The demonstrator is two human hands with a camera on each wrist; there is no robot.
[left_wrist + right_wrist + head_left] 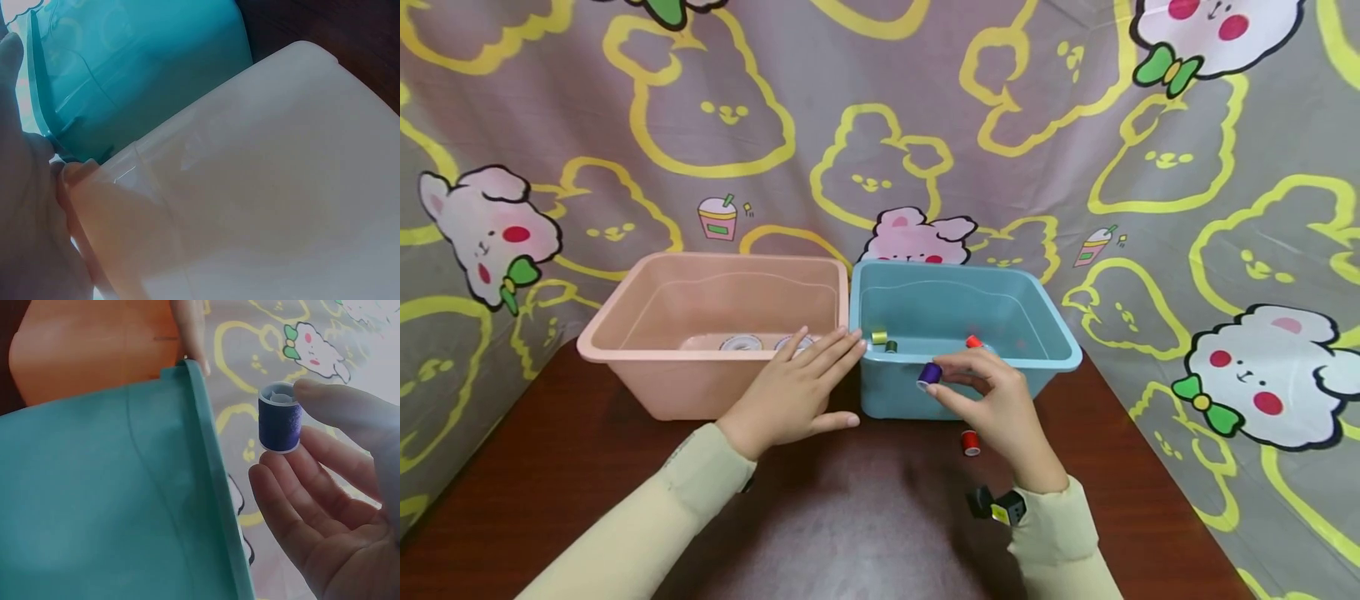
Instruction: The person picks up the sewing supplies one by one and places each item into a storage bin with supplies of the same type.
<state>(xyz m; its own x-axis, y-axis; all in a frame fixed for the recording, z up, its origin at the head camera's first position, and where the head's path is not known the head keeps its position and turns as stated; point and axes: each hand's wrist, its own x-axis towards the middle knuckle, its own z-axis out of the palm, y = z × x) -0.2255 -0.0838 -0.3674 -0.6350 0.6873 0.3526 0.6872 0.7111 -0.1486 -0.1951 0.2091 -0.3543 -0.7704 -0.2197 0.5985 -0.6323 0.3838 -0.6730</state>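
Observation:
In the head view my right hand [992, 400] pinches a purple thread spool [929, 375] at the front rim of the blue bin [951, 265]. The right wrist view shows that spool [279, 419] between thumb and fingertips, its hollow white end facing up. My left hand [801, 387] lies with straight fingers over the front rim of the pink bin [715, 356], fingertips reaching the corner where both bins meet. Inside the blue bin are a yellow spool [879, 337], a dark green spool [891, 346] and a red spool [974, 342].
Another red spool [971, 442] stands on the dark wooden table [850, 533] in front of the blue bin. White round discs [741, 342] lie in the pink bin. A cartoon-patterned curtain [880, 142] hangs behind the bins and along the sides.

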